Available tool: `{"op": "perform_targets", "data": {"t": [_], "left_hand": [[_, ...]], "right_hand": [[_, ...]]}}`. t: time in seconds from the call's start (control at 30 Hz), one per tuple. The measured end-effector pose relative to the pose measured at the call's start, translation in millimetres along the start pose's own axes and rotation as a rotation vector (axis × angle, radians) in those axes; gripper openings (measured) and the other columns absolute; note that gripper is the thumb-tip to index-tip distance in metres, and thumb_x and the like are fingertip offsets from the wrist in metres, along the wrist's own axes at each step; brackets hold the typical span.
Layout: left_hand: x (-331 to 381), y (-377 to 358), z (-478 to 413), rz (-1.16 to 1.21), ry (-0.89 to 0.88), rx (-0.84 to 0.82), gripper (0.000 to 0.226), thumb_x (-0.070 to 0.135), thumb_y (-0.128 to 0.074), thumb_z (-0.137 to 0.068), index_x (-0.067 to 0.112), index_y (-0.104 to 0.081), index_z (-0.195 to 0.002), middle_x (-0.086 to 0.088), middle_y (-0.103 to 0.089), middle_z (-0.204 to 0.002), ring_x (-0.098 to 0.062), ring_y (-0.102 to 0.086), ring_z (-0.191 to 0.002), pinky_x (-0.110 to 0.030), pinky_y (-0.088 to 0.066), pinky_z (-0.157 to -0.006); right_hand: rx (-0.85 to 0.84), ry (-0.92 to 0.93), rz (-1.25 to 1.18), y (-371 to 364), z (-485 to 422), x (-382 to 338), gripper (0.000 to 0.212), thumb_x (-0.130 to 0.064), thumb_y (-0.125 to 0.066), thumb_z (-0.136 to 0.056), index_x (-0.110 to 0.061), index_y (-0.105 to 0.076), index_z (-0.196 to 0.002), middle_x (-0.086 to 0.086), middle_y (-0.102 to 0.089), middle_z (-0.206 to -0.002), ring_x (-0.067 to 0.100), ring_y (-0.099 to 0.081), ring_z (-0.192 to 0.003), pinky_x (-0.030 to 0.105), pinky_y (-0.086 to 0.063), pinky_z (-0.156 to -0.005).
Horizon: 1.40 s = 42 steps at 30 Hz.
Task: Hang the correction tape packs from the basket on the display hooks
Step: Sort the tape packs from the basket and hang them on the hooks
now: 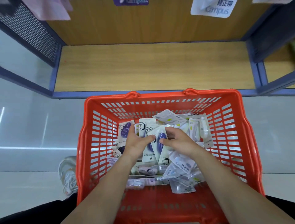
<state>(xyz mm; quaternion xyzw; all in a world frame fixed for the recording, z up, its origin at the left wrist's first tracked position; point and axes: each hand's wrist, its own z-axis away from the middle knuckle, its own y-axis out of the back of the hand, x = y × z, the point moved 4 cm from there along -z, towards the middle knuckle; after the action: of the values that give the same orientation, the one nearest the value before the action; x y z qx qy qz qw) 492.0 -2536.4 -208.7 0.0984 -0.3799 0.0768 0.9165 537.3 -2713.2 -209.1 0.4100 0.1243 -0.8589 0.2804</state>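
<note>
A red basket (159, 94) sits on a shiny grey floor (32, 127). It stands right in front of a low shelf (151, 67). The shelf board looks like light wood, and the wall behind it is wood too. A blue frame (54, 76) runs round the shelf. On the left side there is a dark panel (32, 30) full of tiny holes.

The correction tape packs (180, 166) lie in a messy heap on the bottom of the basket. Most are white, and some have purple or pale parts.

Both arms reach down into the basket. The left hand (137, 141) and the right hand (179, 142) meet on one purple pack (158, 151) in the middle of the heap. The left grip pinches it, with the thumb on the front and the fingers curled down behind. The right grip pinches it too, thumb on the front and fingers curled over the top edge.

Up at the top, a white pack (210, 8), a purple hanging pack (130, 1) and a pink one (52, 12) hang above the shelf. The hooks cannot be seen.

A white shoe (68, 174) rests on the floor, just left of the basket.
</note>
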Motion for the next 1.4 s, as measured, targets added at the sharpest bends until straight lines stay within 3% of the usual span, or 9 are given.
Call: {"op": "perform_targets", "data": {"t": [0.13, 0.2, 0.4, 0.53, 0.77, 0.93, 1.1, 1.23, 1.4], "left_hand": [[4.5, 8.1, 11.0, 0.083, 0.017, -0.025, 0.060, 0.025, -0.087, -0.071, 0.029, -0.057, -0.123, 0.001, -0.078, -0.107, -0.020, -0.075, -0.098, -0.050, -0.059, -0.092], [10.3, 9.8, 16.5, 0.092, -0.007, -0.063, 0.065, 0.031, -0.085, -0.068, 0.028, -0.056, -0.125, 0.000, -0.077, -0.111, -0.023, -0.075, -0.102, -0.054, -0.058, -0.093], [35.7, 18.1, 20.1, 0.020, -0.125, -0.132, 0.066, 0.022, -0.089, -0.078, 0.024, -0.051, -0.132, 0.003, -0.075, -0.117, -0.018, -0.073, -0.107, -0.032, -0.058, -0.078], [52.5, 21.8, 29.1, 0.008, -0.176, -0.150, 0.078, 0.030, -0.090, -0.071, 0.020, -0.049, -0.136, -0.001, -0.073, -0.121, -0.019, -0.073, -0.108, -0.040, -0.061, -0.087], [100.6, 29.0, 68.8, -0.011, -0.303, -0.053, 0.049, 0.034, -0.079, -0.087, 0.017, -0.058, -0.129, 0.001, -0.075, -0.116, -0.017, -0.073, -0.106, -0.038, -0.058, -0.092], [162.1, 46.2, 124.4, -0.023, -0.390, -0.053, 0.066, 0.059, -0.079, -0.075, 0.018, -0.063, -0.124, -0.001, -0.077, -0.113, -0.021, -0.074, -0.104, -0.051, -0.055, -0.099], [216.1, 53.0, 204.4, -0.001, -0.395, -0.196, 0.048, 0.043, -0.076, -0.087, 0.017, -0.062, -0.125, -0.005, -0.078, -0.112, -0.026, -0.075, -0.102, -0.050, -0.056, -0.098], [239.6, 54.2, 262.9, 0.039, -0.432, -0.310, 0.065, 0.024, -0.090, -0.073, 0.010, -0.059, -0.128, -0.011, -0.077, -0.114, -0.032, -0.075, -0.102, -0.045, -0.059, -0.089], [234.0, 51.3, 284.9, 0.120, -0.407, -0.234, 0.081, 0.020, -0.089, -0.058, 0.013, -0.053, -0.130, -0.010, -0.077, -0.110, -0.032, -0.076, -0.096, -0.044, -0.061, -0.083]], "right_hand": [[0.026, 0.048, -0.033, -12.8, 1.4, -7.9, 0.038, -0.011, -0.074, -0.092, -0.025, -0.066, -0.126, -0.005, -0.075, -0.116, 0.012, -0.070, -0.109, 0.038, -0.053, -0.101], [0.064, 0.071, -0.055, -15.1, 5.0, -9.7, 0.039, -0.011, -0.075, -0.091, -0.025, -0.066, -0.126, -0.004, -0.076, -0.114, 0.013, -0.070, -0.108, 0.038, -0.054, -0.099], [0.110, 0.112, -0.316, -12.6, 14.8, -32.9, 0.031, -0.014, -0.070, -0.096, -0.021, -0.066, -0.126, 0.005, -0.075, -0.117, 0.021, -0.072, -0.109, 0.037, -0.059, -0.090], [0.151, 0.133, -0.362, -15.1, 23.5, -50.4, 0.024, -0.020, -0.070, -0.095, -0.022, -0.070, -0.119, 0.003, -0.076, -0.112, 0.019, -0.073, -0.102, 0.027, -0.057, -0.075], [0.298, 0.228, -0.381, -26.9, 54.3, -103.4, 0.015, -0.034, -0.062, -0.100, -0.026, -0.072, -0.106, -0.013, -0.076, -0.095, 0.003, -0.068, -0.090, 0.025, -0.047, -0.085], [0.088, 0.241, -0.438, -30.0, 105.8, -164.7, 0.030, -0.021, -0.067, -0.097, -0.022, -0.066, -0.126, 0.005, -0.075, -0.119, 0.029, -0.071, -0.112, 0.042, -0.055, -0.093], [0.079, 0.330, -0.233, -21.5, 181.9, -230.2, 0.037, -0.035, -0.073, -0.092, -0.024, -0.066, -0.126, 0.006, -0.076, -0.116, 0.030, -0.072, -0.108, 0.049, -0.057, -0.094], [0.092, 0.416, -0.159, -22.3, 237.9, -258.4, 0.035, -0.040, -0.068, -0.094, -0.023, -0.066, -0.125, 0.005, -0.076, -0.115, 0.027, -0.073, -0.107, 0.048, -0.058, -0.095], [0.074, 0.448, -0.113, -35.8, 270.9, -256.4, 0.031, -0.045, -0.058, -0.099, -0.036, -0.061, -0.128, -0.009, -0.075, -0.116, 0.013, -0.073, -0.107, 0.037, -0.055, -0.092]]}}
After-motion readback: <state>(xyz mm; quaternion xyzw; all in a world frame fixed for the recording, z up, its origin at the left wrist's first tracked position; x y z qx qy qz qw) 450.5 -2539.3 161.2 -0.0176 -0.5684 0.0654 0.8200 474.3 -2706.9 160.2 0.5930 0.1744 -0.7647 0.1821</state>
